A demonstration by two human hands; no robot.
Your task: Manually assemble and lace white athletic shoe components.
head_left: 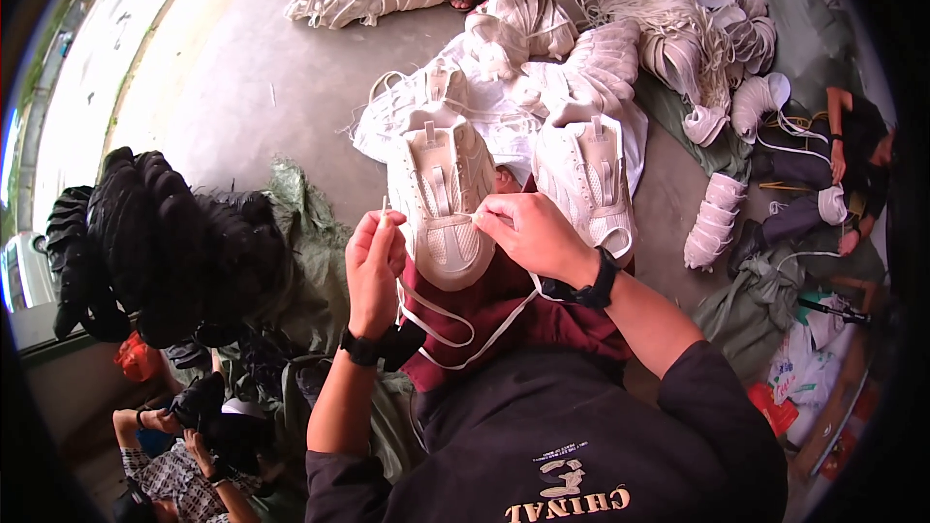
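Note:
A cream sneaker rests across my lap with its toe toward me and its tongue showing between rows of eyelets. My left hand, beside the toe, pinches a white shoelace whose tip sticks up above the fingers. Over the other side of the same shoe, my right hand pinches the lace close to the lowest eyelets. Between the two hands the lace hangs in a loose loop over my maroon trousers. A second cream sneaker lies to the right, partly behind my right hand, with a loop of lace at its toe.
Lace-wrapped bundles of pale shoe pieces lie ahead on a white cloth. Loose laces heap at far right. Black bundles pile up on the left. One co-worker sits at lower left, another at right.

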